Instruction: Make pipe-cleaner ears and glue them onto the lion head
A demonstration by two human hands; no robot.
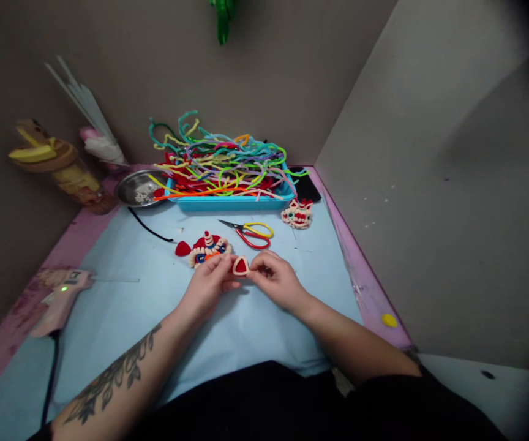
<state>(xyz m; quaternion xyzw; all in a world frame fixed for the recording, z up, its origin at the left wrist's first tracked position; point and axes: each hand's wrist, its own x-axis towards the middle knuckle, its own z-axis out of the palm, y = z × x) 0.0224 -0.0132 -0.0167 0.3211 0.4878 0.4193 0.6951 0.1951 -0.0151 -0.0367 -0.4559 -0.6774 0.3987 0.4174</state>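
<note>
Between my two hands is a small red triangular pipe-cleaner piece with a cream border. My left hand pinches its left side, and the fingertips of my right hand close on its lower right edge. Just beyond my left hand lies a red, cream and blue pipe-cleaner lion head, its lower part hidden by my fingers. Beside that head on the left is a plain red triangular piece. Scissors with one yellow and one red handle rest behind my hands, their blades pointing left.
A blue tray heaped with colourful pipe cleaners stands at the back. Right of it are a second lion head and a black phone. A metal bowl, a black pipe cleaner and a lit glue gun with its cord are leftward.
</note>
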